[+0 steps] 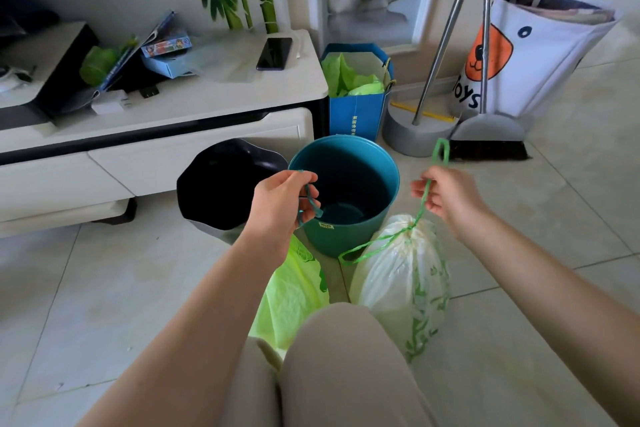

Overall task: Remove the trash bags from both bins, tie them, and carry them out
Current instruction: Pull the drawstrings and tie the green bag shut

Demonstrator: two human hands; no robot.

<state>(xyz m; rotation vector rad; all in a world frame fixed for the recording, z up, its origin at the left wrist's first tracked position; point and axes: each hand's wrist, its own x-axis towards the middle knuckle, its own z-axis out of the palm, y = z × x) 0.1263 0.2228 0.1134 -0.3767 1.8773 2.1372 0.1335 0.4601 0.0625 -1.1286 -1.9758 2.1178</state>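
Fingers, left hand [282, 199]: we find them curled and pinched on a dark green drawstring loop [309, 199], held up in front of the teal bin.
Fingers, right hand [445, 192]: closed in a pinch on a lighter green drawstring [420, 210], whose free loop stands up above the knuckles.
Black bin [221, 184]: on the floor against the cabinet, left of the teal one; its inside is too dark for us to say with certainty, but it appears to hold no bag.
Teal bin [346, 191]: upright just beside the black bin, plainly without a bag.
Yellow-green bag [291, 295]: out of its bin, lying on the tiles below our left hand, beside the knee; we judge the left-hand string belongs to it.
White bag [401, 274]: out of its bin, standing right of the yellow-green one, neck gathered tight where the string meets it.
Done, in our judgement: both bags removed.
In hand: drawing the strings and tying; we cannot confirm a finished knot on either bag.
Left: complete the ties, lift both bags, carry them out.
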